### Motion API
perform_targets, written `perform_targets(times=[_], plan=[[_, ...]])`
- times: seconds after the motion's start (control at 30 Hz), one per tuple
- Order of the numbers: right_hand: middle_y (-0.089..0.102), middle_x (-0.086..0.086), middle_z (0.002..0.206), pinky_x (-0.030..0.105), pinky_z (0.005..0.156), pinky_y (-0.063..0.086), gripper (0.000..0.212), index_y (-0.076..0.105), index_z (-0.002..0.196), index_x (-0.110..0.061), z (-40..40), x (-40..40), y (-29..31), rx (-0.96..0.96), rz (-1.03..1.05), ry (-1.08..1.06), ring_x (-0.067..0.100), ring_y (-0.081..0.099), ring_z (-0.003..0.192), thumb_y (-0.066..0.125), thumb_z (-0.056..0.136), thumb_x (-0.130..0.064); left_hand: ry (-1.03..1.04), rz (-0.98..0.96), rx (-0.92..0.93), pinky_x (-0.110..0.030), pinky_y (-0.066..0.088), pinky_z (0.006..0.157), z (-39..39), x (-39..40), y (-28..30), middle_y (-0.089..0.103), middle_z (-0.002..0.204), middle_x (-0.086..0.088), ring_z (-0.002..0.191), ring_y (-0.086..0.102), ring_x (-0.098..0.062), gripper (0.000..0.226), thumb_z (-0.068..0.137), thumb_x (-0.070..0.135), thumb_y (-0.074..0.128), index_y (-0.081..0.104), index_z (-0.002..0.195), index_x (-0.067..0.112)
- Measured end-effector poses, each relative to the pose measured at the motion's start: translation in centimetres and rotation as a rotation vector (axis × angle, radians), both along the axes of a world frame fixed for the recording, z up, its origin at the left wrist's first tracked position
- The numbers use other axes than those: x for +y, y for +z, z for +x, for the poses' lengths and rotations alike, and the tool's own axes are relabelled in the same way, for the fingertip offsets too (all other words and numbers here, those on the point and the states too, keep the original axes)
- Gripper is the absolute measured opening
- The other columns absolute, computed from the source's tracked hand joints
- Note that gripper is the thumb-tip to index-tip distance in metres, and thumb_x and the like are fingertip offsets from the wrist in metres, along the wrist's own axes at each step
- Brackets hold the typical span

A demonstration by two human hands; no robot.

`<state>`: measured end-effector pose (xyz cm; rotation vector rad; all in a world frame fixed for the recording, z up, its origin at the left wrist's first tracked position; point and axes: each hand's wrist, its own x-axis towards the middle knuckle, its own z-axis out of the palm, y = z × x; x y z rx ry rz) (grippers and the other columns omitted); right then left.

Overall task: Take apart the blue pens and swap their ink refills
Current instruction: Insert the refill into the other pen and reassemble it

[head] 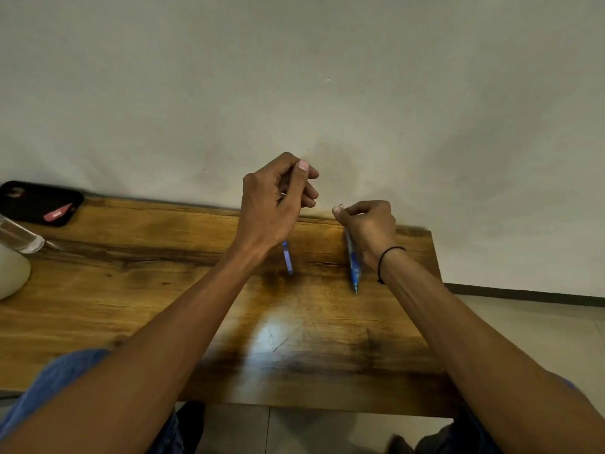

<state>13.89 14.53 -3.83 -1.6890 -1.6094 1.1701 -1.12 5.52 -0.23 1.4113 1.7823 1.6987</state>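
My left hand (275,201) is raised above the far edge of the wooden table (163,290), fingers curled around a blue pen (287,257) whose lower end hangs down below the palm. My right hand (366,224) is closed on a second blue pen (353,267); its tip points down toward me, and its top end shows between thumb and forefinger. The upper part of each pen is hidden inside the fist. The two hands are apart, a little over a hand's width between them.
A black phone case (39,201) with a red card lies at the table's far left corner. A clear glass (19,239) and a pale rounded object (13,273) sit at the left edge. A plain wall rises right behind the table; floor shows to the right.
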Motion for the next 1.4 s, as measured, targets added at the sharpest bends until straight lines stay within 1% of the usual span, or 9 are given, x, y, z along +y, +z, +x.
perform_targets(times=[0.07, 0.13, 0.27, 0.4, 0.5, 0.6, 0.87, 1.03, 1.4], plan=[[0.078, 0.009, 0.082, 0.044, 0.076, 0.065, 0.025, 0.078, 0.077, -0.010, 0.1, 0.0, -0.7, -0.055, 0.004, 0.024, 0.028, 0.075, 0.082, 0.088, 0.085, -0.032, -0.004, 0.001, -0.006, -0.029, 0.065, 0.068, 0.0, 0.0, 0.0, 0.076, 0.078, -0.004, 0.069, 0.077, -0.012, 0.031, 0.113, 0.023, 0.050, 0.073, 0.105, 0.004], [0.078, 0.012, 0.085, 0.053, 0.081, 0.064, 0.030, 0.080, 0.082, -0.005, 0.1, 0.1, -1.1, -0.086, 0.025, 0.040, 0.031, 0.076, 0.085, 0.088, 0.084, -0.034, -0.006, 0.003, -0.009, -0.030, 0.065, 0.068, 0.1, 0.0, 0.0, 0.076, 0.078, -0.005, 0.069, 0.077, -0.013, 0.031, 0.113, 0.023, 0.051, 0.073, 0.105, 0.003], [0.079, 0.008, 0.087, 0.046, 0.080, 0.064, 0.034, 0.080, 0.087, -0.010, -0.1, 0.3, -1.8, -0.243, 0.064, 0.106, 0.027, 0.076, 0.085, 0.086, 0.084, -0.043, -0.005, -0.004, 0.005, -0.031, 0.066, 0.069, 0.1, 0.1, -0.1, 0.076, 0.078, -0.004, 0.070, 0.077, -0.013, 0.031, 0.113, 0.023, 0.051, 0.073, 0.106, 0.003], [0.079, 0.009, 0.090, 0.034, 0.067, 0.054, 0.031, 0.080, 0.089, -0.010, -0.9, 0.1, -2.9, -0.397, 0.155, 0.177, 0.027, 0.075, 0.084, 0.088, 0.083, -0.040, -0.010, -0.002, -0.004, -0.032, 0.065, 0.068, -0.1, 0.0, -0.3, 0.076, 0.077, -0.005, 0.069, 0.077, -0.014, 0.032, 0.113, 0.024, 0.051, 0.073, 0.105, 0.003], [0.077, 0.011, 0.096, 0.042, 0.079, 0.062, 0.030, 0.077, 0.093, -0.011, -1.8, -0.1, -3.7, -0.502, 0.186, 0.216, 0.032, 0.074, 0.092, 0.087, 0.084, -0.038, -0.008, 0.001, 0.001, -0.031, 0.065, 0.068, -0.2, 0.0, -0.5, 0.076, 0.077, -0.004, 0.069, 0.077, -0.014, 0.032, 0.113, 0.024, 0.050, 0.073, 0.104, 0.004], [0.075, 0.012, 0.099, 0.048, 0.085, 0.063, 0.034, 0.074, 0.096, -0.012, -2.7, -0.3, -4.2, -0.566, 0.189, 0.263, 0.034, 0.072, 0.095, 0.087, 0.084, -0.041, -0.010, 0.000, -0.003, -0.031, 0.065, 0.067, -0.3, 0.0, -0.5, 0.076, 0.077, -0.004, 0.068, 0.077, -0.014, 0.032, 0.113, 0.025, 0.050, 0.073, 0.104, 0.005], [0.071, 0.009, 0.097, 0.039, 0.072, 0.051, 0.035, 0.067, 0.096, -0.015, -3.1, -1.2, -5.4, -0.642, 0.270, 0.343, 0.031, 0.069, 0.091, 0.086, 0.084, -0.042, -0.003, -0.002, -0.007, -0.033, 0.065, 0.068, -0.5, 0.1, -0.4, 0.076, 0.077, -0.006, 0.068, 0.077, -0.015, 0.032, 0.113, 0.023, 0.050, 0.073, 0.104, 0.002], [0.070, 0.009, 0.098, 0.047, 0.078, 0.059, 0.037, 0.063, 0.100, -0.015, -2.8, -1.7, -5.6, -0.651, 0.292, 0.369, 0.032, 0.068, 0.092, 0.085, 0.085, -0.041, -0.001, 0.001, -0.013, -0.032, 0.065, 0.068, -0.4, 0.1, -0.4, 0.076, 0.076, -0.006, 0.068, 0.077, -0.014, 0.032, 0.113, 0.023, 0.050, 0.073, 0.103, 0.003], [0.068, 0.007, 0.100, 0.043, 0.074, 0.056, 0.038, 0.063, 0.100, -0.017, -2.7, -1.4, -6.1, -0.642, 0.267, 0.357, 0.030, 0.068, 0.094, 0.085, 0.085, -0.043, 0.000, -0.016, 0.005, -0.031, 0.065, 0.067, -0.1, -0.1, -0.9, 0.076, 0.076, -0.005, 0.067, 0.077, -0.014, 0.032, 0.112, 0.024, 0.050, 0.073, 0.103, 0.004]])
